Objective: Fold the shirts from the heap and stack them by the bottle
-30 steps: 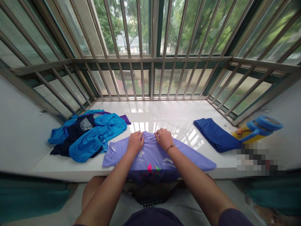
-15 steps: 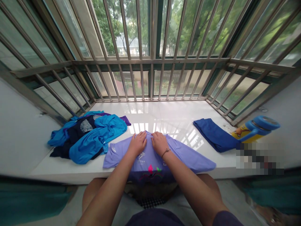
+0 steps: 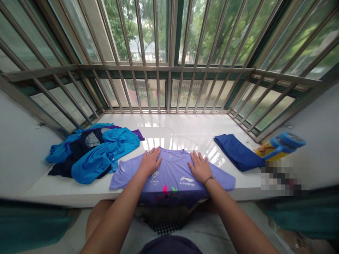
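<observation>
Along the glossy white tiled window ledge [image 3: 185, 128], what have we got under our hands?

A lilac short-sleeved T-shirt [image 3: 169, 173] with a Li-Ning logo, lying face up with its collar toward the window bars and its hem hanging over the front edge of the ledge. Our left hand [image 3: 150, 163] sits just below the collar, and our right hand [image 3: 200, 167] lies farther out on the chest, beside the logo.

Are we gripping the cloth?

No. Our fingers [image 3: 194, 156] are spread and released on both hands, pressed flat on the shirt, with nothing pinched or clenched.

Which step would we call this?

Smoothing, by the look of it: both palms are flat and the sleeves lie out to either side. We judge that the next move calls for attention to the overhanging hem, the one part not lying flat on the tile.

Any containers on the ledge?

Just one, a yellow flask with a blue lid [image 3: 278, 146] at the far right. It looks capped, so we cannot tell what is inside. A folded dark blue garment [image 3: 237, 153] lies just beside it, and a loose heap of bright blue and navy clothes [image 3: 106, 148] lies just beside the shirt's left sleeve.
</observation>
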Tool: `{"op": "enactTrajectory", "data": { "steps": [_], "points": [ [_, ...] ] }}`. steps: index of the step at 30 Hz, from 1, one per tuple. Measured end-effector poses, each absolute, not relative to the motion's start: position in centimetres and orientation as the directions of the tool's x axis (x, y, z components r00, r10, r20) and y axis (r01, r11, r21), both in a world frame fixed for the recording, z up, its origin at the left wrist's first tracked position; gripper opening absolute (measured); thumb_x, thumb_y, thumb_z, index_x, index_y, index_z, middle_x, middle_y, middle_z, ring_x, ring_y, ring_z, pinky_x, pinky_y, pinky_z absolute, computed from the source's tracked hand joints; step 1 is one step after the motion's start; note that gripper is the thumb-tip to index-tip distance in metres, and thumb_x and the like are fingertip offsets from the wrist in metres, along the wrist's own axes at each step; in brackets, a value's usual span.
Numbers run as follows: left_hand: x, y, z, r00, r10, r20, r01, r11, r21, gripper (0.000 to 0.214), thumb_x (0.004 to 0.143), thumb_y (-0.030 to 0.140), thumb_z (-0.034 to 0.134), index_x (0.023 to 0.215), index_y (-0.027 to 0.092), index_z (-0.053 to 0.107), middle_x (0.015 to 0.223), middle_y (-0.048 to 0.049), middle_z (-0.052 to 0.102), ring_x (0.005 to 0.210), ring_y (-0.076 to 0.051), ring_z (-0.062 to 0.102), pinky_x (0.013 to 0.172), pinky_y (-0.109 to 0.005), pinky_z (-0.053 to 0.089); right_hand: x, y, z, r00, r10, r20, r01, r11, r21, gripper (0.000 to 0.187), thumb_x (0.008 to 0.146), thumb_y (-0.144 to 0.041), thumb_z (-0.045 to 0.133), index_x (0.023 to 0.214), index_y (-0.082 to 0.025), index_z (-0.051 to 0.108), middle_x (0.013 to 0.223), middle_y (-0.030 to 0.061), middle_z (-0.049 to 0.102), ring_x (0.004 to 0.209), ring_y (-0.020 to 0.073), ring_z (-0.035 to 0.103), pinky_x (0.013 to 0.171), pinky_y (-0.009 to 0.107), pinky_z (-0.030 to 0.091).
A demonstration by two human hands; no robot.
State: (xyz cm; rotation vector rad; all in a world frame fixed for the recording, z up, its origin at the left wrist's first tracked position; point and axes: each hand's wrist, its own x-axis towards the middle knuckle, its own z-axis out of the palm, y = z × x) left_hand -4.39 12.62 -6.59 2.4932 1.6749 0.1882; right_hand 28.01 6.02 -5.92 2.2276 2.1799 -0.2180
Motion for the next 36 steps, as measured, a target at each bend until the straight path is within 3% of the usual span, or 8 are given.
{"op": "enactTrajectory", "data": {
  "steps": [9,29,33,36],
  "points": [
    [-5.5,14.1,-6.2,0.32,0.947,-0.016,0.936,-0.314,0.163,0.068,0.111,0.049,0.033,0.176,0.03,0.03,0.182,-0.0008,0.029,0.17,-0.03,0.025,0.137,-0.064,0.02,28.2,12.1,-5.3,-0.092,0.985,-0.147,0.993,0.079,-0.089,0.075,0.112,-0.061,0.024,0.178,-0.024,0.023,0.185,0.0052,0.016,0.172,0.0307,0.011,0.136,0.065,0.012],
    [-1.7,20.5,-5.8,0.343,0.939,0.011,0.919,-0.338,0.201,0.069,0.111,0.053,0.032,0.176,0.03,0.031,0.181,-0.0047,0.031,0.169,-0.033,0.027,0.136,-0.066,0.017,31.9,17.8,-6.3,-0.077,0.99,-0.12,0.991,0.063,-0.118,0.075,0.112,-0.061,0.028,0.177,-0.025,0.026,0.185,0.0102,0.018,0.172,0.0316,0.012,0.134,0.066,0.014],
    [-1.9,20.7,-6.2,0.334,0.942,0.008,0.922,-0.329,0.204,0.069,0.111,0.054,0.031,0.176,0.031,0.029,0.182,-0.0039,0.031,0.17,-0.031,0.025,0.137,-0.065,0.016,33.4,18.4,-5.5,-0.05,0.993,-0.104,0.986,0.033,-0.164,0.068,0.115,-0.051,0.022,0.176,-0.023,0.031,0.184,0.0094,0.024,0.17,0.03,0.02,0.134,0.059,0.025],
    [-1.9,20.8,-6.5,0.333,0.943,0.006,0.922,-0.327,0.206,0.069,0.111,0.054,0.031,0.176,0.033,0.029,0.182,-0.0032,0.03,0.17,-0.03,0.025,0.137,-0.064,0.016,36.5,17.5,-4.2,0.017,0.997,-0.078,0.987,-0.03,-0.157,0.064,0.114,-0.039,0.028,0.172,-0.015,0.041,0.177,0.0157,0.04,0.164,0.0294,0.037,0.13,0.049,0.035]
  ]
}}
